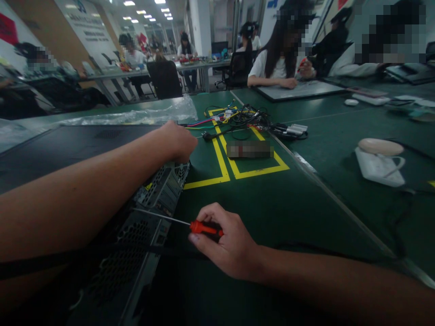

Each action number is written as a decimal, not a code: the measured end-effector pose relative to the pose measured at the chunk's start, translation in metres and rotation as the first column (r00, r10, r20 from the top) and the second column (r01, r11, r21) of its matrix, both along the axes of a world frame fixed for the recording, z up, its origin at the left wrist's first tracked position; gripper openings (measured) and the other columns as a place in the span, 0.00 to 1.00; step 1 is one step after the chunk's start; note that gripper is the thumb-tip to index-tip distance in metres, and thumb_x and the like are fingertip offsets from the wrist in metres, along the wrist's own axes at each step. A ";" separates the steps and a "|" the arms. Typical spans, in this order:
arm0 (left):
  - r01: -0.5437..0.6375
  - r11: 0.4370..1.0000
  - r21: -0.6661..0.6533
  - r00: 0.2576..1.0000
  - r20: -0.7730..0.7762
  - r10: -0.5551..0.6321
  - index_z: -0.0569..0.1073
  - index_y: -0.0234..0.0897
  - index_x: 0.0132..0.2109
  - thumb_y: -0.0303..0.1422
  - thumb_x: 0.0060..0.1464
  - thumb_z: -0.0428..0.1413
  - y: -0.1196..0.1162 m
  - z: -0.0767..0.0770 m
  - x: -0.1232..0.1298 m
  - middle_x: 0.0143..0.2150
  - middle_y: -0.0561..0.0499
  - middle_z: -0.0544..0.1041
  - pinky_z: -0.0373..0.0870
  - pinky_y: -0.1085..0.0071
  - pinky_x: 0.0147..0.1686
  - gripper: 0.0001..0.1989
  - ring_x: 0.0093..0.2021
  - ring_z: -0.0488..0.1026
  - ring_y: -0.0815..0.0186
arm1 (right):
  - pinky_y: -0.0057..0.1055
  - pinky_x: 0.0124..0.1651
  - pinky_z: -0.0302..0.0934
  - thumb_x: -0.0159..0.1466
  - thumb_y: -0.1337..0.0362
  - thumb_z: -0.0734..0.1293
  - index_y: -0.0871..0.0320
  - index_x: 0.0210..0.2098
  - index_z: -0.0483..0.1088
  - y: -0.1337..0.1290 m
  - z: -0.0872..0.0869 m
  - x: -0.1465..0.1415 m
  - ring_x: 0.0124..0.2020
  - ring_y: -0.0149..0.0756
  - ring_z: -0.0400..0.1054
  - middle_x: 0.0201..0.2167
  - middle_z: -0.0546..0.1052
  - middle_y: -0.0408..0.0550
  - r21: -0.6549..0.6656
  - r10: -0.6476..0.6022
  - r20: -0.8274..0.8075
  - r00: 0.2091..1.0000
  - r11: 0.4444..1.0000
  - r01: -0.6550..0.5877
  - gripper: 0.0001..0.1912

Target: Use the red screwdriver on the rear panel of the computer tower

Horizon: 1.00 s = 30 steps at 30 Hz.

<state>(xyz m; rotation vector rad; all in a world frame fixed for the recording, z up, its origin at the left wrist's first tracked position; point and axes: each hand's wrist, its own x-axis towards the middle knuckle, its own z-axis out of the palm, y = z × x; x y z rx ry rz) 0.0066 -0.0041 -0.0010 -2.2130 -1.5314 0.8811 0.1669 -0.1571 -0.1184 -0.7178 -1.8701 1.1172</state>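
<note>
My right hand (227, 240) is closed round the red and black handle of a screwdriver (204, 228). Its long metal shaft points left, the tip against or close to the perforated metal rear of a black computer case (125, 244). Across the case reaches my left arm, and my left hand (178, 141) is at the far rear corner, above a round fan grille. The fingers of that hand are turned away and hidden, so what they hold, if anything, does not show.
Tangled cables (251, 117) and a dark box (249, 149) lie by yellow tape on the green table (210, 194). A lidded white cup (379, 163) stands right. Clear plastic wrap lies behind the case. Other people sit at tables beyond.
</note>
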 end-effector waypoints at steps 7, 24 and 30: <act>0.009 1.000 -0.008 1.000 -0.008 -0.010 0.81 0.43 0.50 0.31 0.50 0.55 0.000 0.000 0.001 0.49 0.41 0.82 0.68 0.52 0.50 0.20 0.49 0.75 0.51 | 0.28 0.31 0.57 0.63 0.65 0.70 0.56 0.39 0.66 0.000 0.000 0.000 0.26 0.28 0.62 0.28 0.70 0.38 -0.008 0.010 -0.002 1.000 1.000 -0.010 0.08; -0.008 1.000 -0.018 1.000 -0.018 0.008 0.81 0.41 0.50 0.31 0.53 0.55 -0.001 0.000 0.002 0.51 0.40 0.81 0.67 0.53 0.50 0.18 0.50 0.75 0.50 | 0.27 0.31 0.57 0.64 0.63 0.70 0.57 0.40 0.68 0.000 -0.002 0.000 0.27 0.28 0.62 0.29 0.70 0.39 0.018 0.002 -0.022 1.000 1.000 -0.002 0.07; 0.005 1.000 -0.023 0.999 -0.037 -0.006 0.81 0.39 0.51 0.31 0.53 0.55 0.001 -0.001 0.001 0.51 0.38 0.81 0.68 0.52 0.48 0.19 0.50 0.75 0.49 | 0.27 0.32 0.58 0.66 0.63 0.69 0.59 0.40 0.69 0.000 -0.002 0.000 0.27 0.28 0.63 0.30 0.71 0.40 0.010 0.023 -0.026 0.999 1.000 -0.022 0.06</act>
